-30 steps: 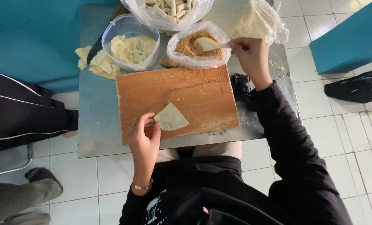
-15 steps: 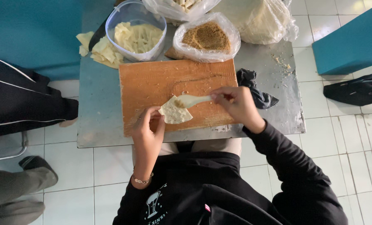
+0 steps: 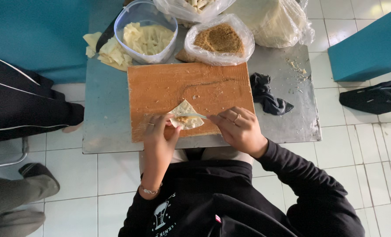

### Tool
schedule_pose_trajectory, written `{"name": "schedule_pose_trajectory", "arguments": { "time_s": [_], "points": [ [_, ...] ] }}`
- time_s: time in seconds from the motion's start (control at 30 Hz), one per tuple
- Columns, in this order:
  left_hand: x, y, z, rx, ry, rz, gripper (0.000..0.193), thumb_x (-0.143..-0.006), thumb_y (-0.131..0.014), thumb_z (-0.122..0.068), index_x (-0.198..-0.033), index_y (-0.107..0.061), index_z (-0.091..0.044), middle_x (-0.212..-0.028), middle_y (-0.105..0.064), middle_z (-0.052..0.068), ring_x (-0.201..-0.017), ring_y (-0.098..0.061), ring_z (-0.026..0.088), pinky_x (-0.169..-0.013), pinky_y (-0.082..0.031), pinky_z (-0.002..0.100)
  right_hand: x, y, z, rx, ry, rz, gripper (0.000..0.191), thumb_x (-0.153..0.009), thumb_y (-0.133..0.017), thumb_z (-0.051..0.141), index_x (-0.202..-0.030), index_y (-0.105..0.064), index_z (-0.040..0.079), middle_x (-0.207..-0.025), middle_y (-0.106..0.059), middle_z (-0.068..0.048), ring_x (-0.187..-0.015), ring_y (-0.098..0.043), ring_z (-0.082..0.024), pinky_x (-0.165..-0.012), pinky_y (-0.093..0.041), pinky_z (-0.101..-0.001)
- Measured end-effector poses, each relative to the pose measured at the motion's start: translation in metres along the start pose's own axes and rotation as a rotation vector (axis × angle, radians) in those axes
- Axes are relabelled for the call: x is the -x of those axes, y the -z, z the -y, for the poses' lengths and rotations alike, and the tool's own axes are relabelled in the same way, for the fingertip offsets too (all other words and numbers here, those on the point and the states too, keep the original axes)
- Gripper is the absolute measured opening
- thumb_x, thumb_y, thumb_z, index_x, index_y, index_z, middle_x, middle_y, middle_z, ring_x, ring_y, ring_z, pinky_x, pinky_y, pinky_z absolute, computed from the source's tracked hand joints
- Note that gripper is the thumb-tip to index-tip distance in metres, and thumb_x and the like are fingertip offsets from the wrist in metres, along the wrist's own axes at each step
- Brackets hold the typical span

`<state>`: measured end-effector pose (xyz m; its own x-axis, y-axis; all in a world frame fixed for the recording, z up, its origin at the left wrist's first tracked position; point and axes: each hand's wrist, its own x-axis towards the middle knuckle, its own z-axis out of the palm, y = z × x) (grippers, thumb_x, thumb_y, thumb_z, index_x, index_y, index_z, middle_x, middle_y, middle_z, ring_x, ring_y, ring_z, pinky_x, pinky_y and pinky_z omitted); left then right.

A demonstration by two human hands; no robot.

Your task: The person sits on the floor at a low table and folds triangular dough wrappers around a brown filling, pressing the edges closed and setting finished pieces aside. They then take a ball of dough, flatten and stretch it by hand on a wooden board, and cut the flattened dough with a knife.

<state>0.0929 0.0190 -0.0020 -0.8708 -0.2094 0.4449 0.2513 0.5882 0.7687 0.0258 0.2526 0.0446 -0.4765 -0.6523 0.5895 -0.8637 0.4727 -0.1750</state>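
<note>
A pale triangular dough wrapper lies near the front edge of a wooden board, with a bit of brown filling on it. My left hand presses its fingertips on the wrapper's left corner. My right hand holds a light plastic spoon, whose tip rests on the wrapper. A bag of brown crumbly filling sits behind the board. A clear tub of cut wrappers stands at the back left.
The board rests on a small metal table. A dark cloth lies right of the board. More plastic bags sit at the back, loose wrappers by the tub. Another person's legs are at left.
My right hand went from the filling bag to the board with the spoon and has laid filling on the wrapper. My left hand stayed on the wrapper.
</note>
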Motion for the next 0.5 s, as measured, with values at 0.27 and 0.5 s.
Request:
{"name": "schedule_pose_trajectory", "arguments": {
  "time_s": [0.27,0.5],
  "points": [
    [0.006,-0.006,0.007,-0.062,0.027,0.005,0.026,-0.086,-0.078,-0.005,-0.109,-0.068,-0.003,-0.098,-0.064,0.01,-0.086,-0.067,0.025,-0.074,-0.054,0.037,0.003,0.01,0.004,0.108,0.149,0.037,0.051,-0.07,-0.074,0.002,-0.121,-0.075,0.007,-0.097,-0.067,-0.001,-0.087,-0.067,-0.017,-0.072,-0.054,-0.0314],
    [0.007,-0.01,0.008,-0.082,0.089,0.039,0.022,-0.094,-0.071,-0.005,-0.115,-0.072,-0.001,-0.108,-0.062,0.011,-0.089,-0.068,0.022,-0.072,-0.055,0.034,0.001,0.013,0.005,0.098,0.181,0.011,0.048,-0.072,-0.075,0.002,-0.12,-0.075,0.005,-0.097,-0.067,-0.002,-0.086,-0.068,-0.018,-0.073,-0.055,-0.0322]
  ]
}}
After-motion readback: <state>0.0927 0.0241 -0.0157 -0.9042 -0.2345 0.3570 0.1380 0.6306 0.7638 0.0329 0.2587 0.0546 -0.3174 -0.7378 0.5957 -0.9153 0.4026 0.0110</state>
